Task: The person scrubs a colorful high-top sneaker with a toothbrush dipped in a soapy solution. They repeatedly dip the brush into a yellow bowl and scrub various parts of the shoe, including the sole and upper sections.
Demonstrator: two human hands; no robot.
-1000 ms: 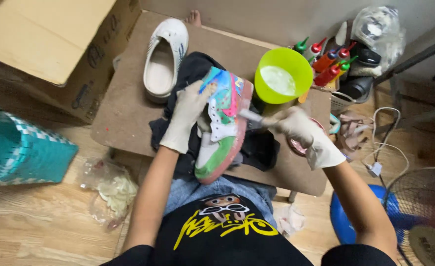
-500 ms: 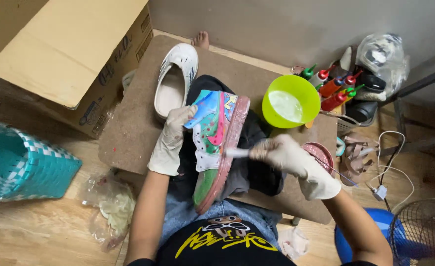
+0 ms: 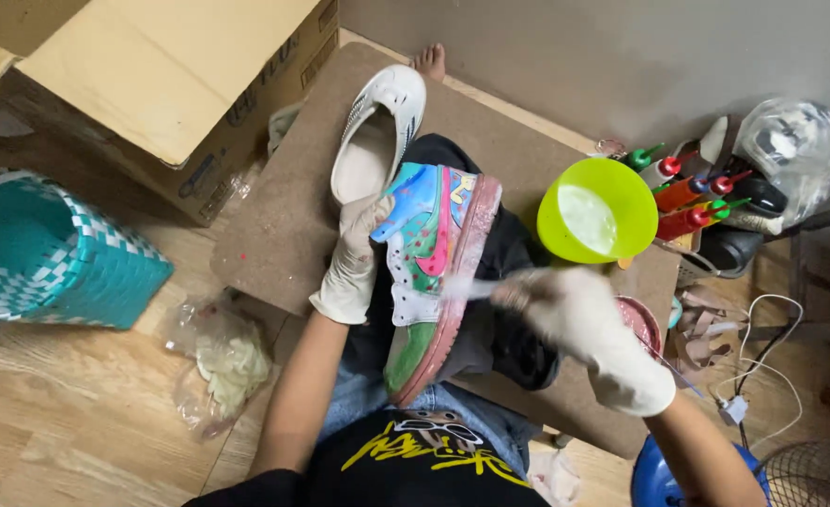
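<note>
Multicolour sneaker (image 3: 431,272) lies on dark cloth (image 3: 514,338) over person's lap. Left hand (image 3: 351,263), gloved, grips sneaker's upper side. Right hand (image 3: 579,324), gloved & blurred, clenches brush (image 3: 471,286) against sneaker's sole edge. Green bowl (image 3: 598,211) just right of sneaker.

Lighting is soft and pretty even indoor light, no hard shadows, just faint dark patches under the cardboard box (image 3: 166,89) and the teal basket (image 3: 49,253). The right hand (image 3: 579,324) is smeared with motion blur (fingers basically mush). The green bowl (image 3: 598,211) looks slightly blown out. The wide lens bends the edges a bit.
</note>
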